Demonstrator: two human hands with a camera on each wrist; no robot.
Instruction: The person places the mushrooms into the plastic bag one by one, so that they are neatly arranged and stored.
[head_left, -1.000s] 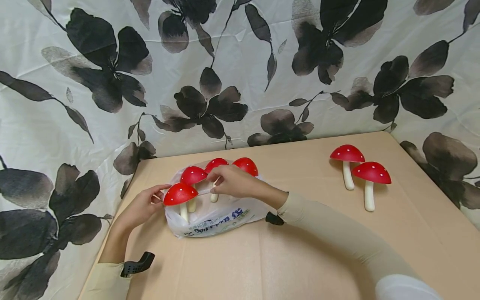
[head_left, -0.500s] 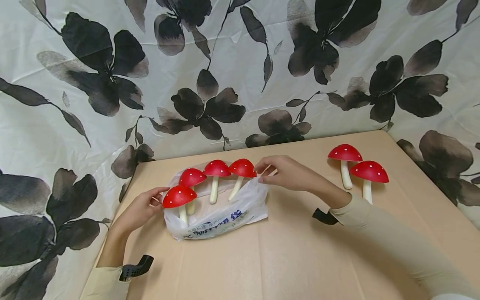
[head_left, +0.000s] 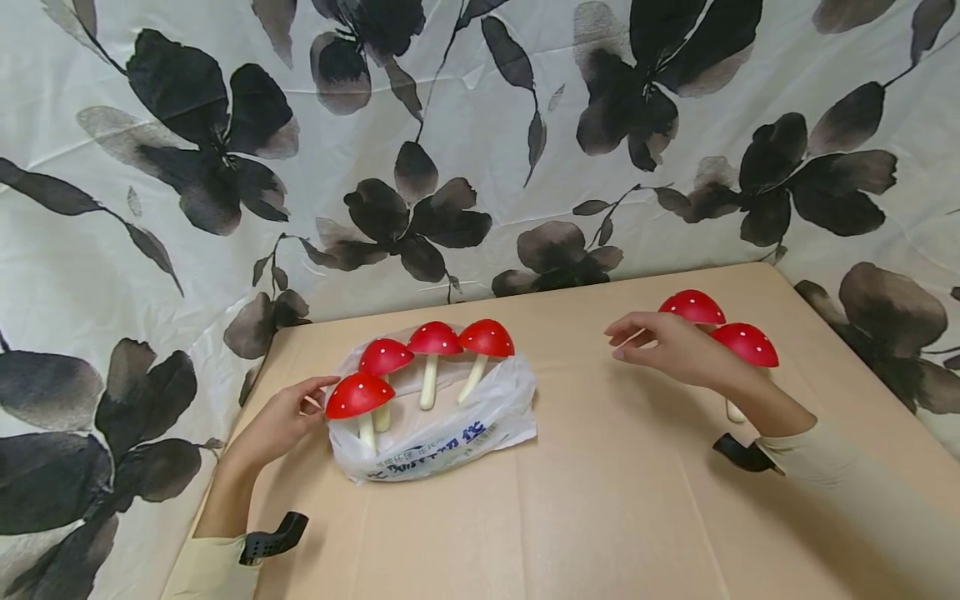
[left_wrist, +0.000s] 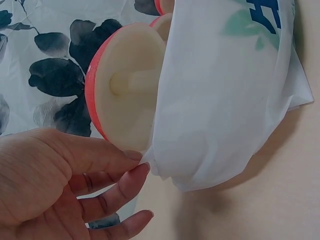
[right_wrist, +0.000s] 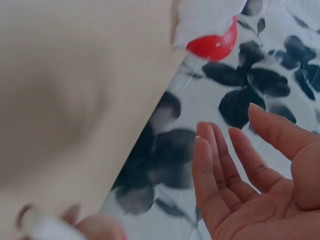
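My left hand (head_left: 279,421) pinches the edge of a white plastic bag (head_left: 480,417) between thumb and forefinger, as the left wrist view shows. Several toy mushrooms with red, white-dotted caps lie in the bag's mouth, the nearest mushroom (head_left: 358,396) right beside those fingers. Its pale underside (left_wrist: 127,65) faces the left wrist camera. Over on the right, my right hand (head_left: 667,350) is in the air with relaxed fingers and holds nothing. Behind its wrist and forearm are two more mushrooms, a far mushroom (head_left: 693,303) and a nearer mushroom (head_left: 752,343), with their stems partly hidden.
The light wooden-coloured table (head_left: 585,517) carries the bag on its left and the two loose mushrooms on its right. A white cloth (head_left: 465,100) with dark flowers hangs behind and along the sides. Each wrist wears a black mount (head_left: 276,537).
My right hand has moved from the mushrooms at the bag over to the right, near the two loose ones, with nothing in it. The left hand stays at the bag's edge.
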